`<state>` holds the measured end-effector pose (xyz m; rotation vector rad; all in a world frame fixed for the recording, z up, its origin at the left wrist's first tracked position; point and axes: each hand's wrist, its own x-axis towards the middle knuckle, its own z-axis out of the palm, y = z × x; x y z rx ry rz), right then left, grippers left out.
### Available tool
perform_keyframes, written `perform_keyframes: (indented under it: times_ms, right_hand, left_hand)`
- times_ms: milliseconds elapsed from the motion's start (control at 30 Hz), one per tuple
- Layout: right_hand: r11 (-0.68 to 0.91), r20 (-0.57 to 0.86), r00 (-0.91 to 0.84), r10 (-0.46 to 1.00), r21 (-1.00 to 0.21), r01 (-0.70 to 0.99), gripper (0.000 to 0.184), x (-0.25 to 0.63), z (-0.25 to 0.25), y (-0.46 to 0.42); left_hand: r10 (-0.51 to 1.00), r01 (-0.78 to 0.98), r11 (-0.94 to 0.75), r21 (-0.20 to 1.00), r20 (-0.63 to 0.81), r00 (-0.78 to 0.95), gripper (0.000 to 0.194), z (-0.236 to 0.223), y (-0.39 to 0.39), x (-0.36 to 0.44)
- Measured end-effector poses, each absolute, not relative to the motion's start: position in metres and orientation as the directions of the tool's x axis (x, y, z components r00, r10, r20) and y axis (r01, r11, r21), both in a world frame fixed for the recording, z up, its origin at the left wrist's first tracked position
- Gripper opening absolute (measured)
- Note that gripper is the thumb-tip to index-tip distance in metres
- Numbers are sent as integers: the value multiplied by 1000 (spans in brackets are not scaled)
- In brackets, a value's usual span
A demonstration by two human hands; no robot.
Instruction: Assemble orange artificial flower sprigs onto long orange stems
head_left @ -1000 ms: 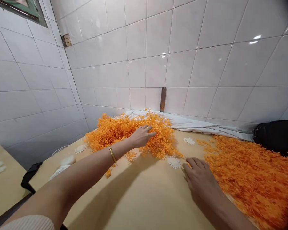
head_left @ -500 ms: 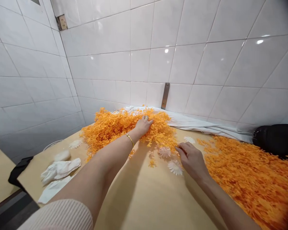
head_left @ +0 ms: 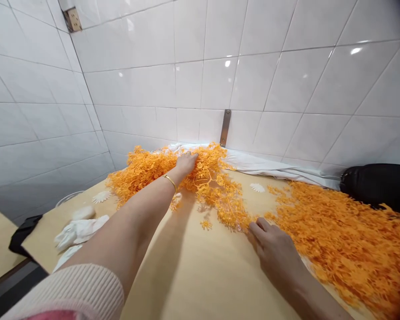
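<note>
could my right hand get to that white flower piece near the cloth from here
Probably yes. The white flower piece lies just beyond the right hand, with mostly bare tabletop between; the fingers are at an orange sprig's end, though.

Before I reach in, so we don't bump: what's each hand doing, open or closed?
Left hand: in the orange heap, grip hidden.
Right hand: closed, apparently pinching the end of an orange sprig.

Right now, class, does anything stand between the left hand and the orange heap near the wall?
Nothing visible does: the left hand is on the orange heap, its fingers among the strands.
</note>
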<state>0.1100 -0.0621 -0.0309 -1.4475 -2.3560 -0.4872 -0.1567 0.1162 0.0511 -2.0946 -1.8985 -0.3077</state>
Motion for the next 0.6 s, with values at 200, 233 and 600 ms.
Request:
perform_keyframes:
  times_ms: [200, 233, 600]
  right_hand:
    - [418, 372, -397, 839, 27, 908, 22, 109, -23, -74]
    - [415, 361, -389, 848, 5, 910, 23, 107, -22, -74]
    - [436, 603, -130, 787, -396, 808, 21, 113, -23, 22]
  left_hand:
    - [920, 996, -82, -32, 381, 88, 45, 49, 108, -155]
    - [913, 994, -104, -34, 392, 109, 46, 47, 104, -153]
    - [583, 756, -565, -330, 489, 649, 39, 24, 31, -148]
